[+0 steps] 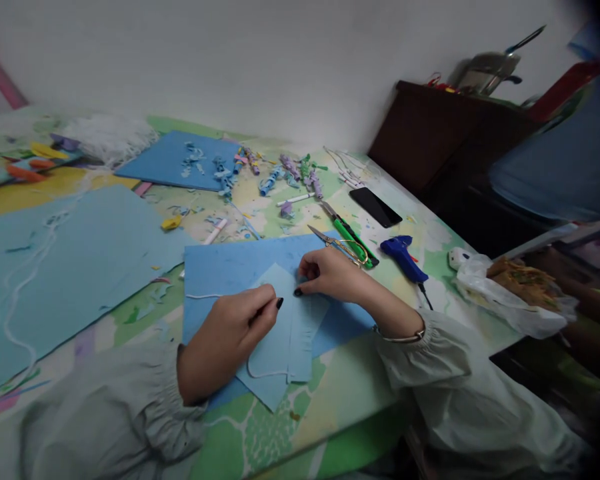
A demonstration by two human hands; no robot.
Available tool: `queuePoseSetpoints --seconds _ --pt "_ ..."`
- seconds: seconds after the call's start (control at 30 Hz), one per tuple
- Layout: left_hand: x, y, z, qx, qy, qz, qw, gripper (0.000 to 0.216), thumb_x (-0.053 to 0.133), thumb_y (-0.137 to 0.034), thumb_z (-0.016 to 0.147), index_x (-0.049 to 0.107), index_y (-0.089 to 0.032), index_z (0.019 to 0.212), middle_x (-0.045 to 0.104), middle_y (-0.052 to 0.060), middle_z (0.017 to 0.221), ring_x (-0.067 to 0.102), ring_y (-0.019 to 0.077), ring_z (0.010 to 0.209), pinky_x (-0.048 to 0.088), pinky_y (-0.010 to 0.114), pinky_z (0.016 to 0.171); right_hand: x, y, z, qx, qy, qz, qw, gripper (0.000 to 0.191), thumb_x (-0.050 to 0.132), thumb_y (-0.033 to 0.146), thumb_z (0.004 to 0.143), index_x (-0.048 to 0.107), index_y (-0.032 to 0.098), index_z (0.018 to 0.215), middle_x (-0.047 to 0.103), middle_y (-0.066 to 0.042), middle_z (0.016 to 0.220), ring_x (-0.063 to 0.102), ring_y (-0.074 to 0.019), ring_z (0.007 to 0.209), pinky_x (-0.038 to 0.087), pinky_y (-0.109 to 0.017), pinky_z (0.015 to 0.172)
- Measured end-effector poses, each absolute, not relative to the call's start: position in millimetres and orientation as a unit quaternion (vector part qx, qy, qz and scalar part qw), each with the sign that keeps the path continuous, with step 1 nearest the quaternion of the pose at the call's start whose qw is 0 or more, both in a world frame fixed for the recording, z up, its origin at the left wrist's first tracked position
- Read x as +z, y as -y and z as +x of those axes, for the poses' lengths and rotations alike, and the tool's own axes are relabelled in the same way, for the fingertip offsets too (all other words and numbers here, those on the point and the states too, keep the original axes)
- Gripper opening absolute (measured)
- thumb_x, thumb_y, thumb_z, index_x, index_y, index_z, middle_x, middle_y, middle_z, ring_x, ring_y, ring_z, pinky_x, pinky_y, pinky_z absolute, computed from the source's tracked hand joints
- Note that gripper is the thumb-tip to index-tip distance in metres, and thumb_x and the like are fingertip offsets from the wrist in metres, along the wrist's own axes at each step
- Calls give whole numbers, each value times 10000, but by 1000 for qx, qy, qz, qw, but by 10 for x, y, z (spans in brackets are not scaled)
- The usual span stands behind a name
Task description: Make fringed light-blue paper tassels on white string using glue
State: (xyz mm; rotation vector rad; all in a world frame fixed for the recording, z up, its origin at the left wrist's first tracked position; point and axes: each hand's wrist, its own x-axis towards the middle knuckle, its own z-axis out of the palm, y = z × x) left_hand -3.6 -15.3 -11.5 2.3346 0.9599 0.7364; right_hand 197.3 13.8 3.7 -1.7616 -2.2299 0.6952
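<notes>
My left hand (233, 327) is closed in a pinch above the light blue paper pieces (273, 350). A white string (203, 296) runs in under this hand from the left and comes out below it in a curve, so it appears held there. My right hand (333, 275) has its fingers curled with the thumb close to the paper; whatever its fingertips hold is too small to make out. One paper strip (303, 363) has a row of short cuts along its right side. Under these papers lies a darker blue foam sheet (215, 263).
Gold-handled scissors (347, 248), a green cutter knife (353, 239), a blue glue gun (405, 259) and a black phone (376, 207) lie to the right. Curled paper rolls (273, 180) sit behind. A large light blue sheet (95, 247) covers the left. A person sits at right.
</notes>
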Motion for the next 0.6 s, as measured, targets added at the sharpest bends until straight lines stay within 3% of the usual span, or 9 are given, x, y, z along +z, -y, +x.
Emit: queuePoseSetpoints --seconds 0.1,0.2,0.27,0.47,0.6 --pt "-128 124 -52 284 -360 848 267 303 420 -240 874 468 -179 582 469 -44 526 464 98 495 342 228 515 30 -149 1994 232 770 -582 121 175 738 203 624 635 144 753 559 11 681 480 -103 619 321 -219 553" --pt "-142 95 -73 311 -368 826 293 201 489 -274 848 622 -176 735 648 1 715 588 132 661 422 243 627 60 -139 2024 231 778 -569 135 152 724 195 644 634 142 755 572 1 715 502 -113 667 346 -227 591" --pt "-141 81 -76 328 -386 801 320 155 529 -276 827 656 -188 828 691 19 839 624 158 770 454 260 697 114 -105 2048 248 773 -562 156 105 690 205 688 623 139 736 579 0 703 520 -119 680 367 -232 602" --pt "-113 42 -64 384 -434 720 381 176 521 -293 845 661 -187 858 691 30 903 622 171 858 475 271 758 421 59 2146 350 725 -524 277 57 618 195 756 610 141 772 602 -6 715 545 -106 641 431 -238 581" --pt "-63 33 -94 459 -447 699 318 115 599 -277 795 644 -188 738 635 8 813 580 145 780 455 251 711 639 105 2195 312 694 -543 355 56 626 188 749 580 156 754 543 21 610 509 -89 514 401 -209 439"
